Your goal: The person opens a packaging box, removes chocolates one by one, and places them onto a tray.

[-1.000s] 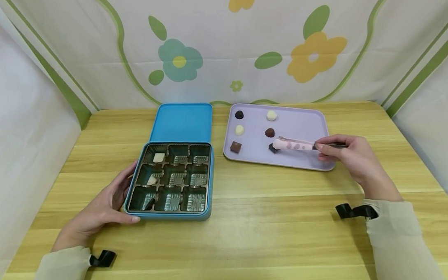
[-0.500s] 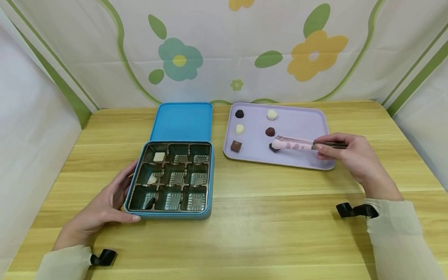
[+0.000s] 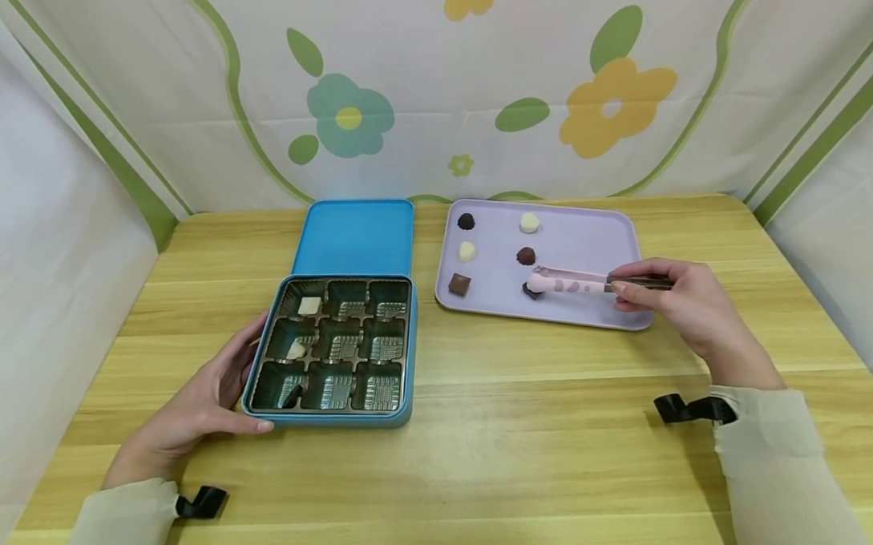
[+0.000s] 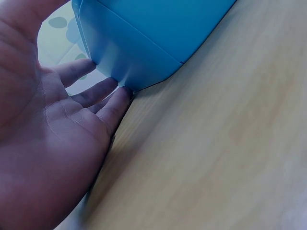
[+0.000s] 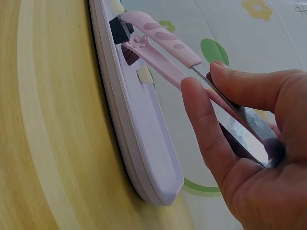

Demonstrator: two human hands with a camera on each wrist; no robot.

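Note:
My right hand [image 3: 695, 306] pinches a pair of tongs [image 3: 569, 282] between thumb and fingers; they have metal handles and pink paw-shaped tips. The tips stand at a dark square chocolate [image 3: 531, 292] on the lilac tray [image 3: 596, 250]; in the right wrist view the tongs' arms [image 5: 163, 36] are spread, one tip right at the chocolate [image 5: 118, 29]. My left hand [image 3: 204, 393] rests against the left side of a blue tin [image 3: 395, 422], thumb along its front edge. In the left wrist view its fairly straight fingertips [image 4: 125, 91] touch the tin's wall [image 4: 144, 43].
The tin's dark divided insert [image 3: 338, 364] holds a white square piece [image 3: 309, 306], a pale piece [image 3: 297, 350] and a dark piece [image 3: 292, 396] in its left column. A blue lid [image 3: 354, 237] lies behind it. Several other chocolates, including a brown square [image 3: 459, 284], sit on the tray.
The tongs' tips have shifted slightly left over the dark square chocolate, and their arms look a little wider apart than one second ago. The left hand and tin have not moved.

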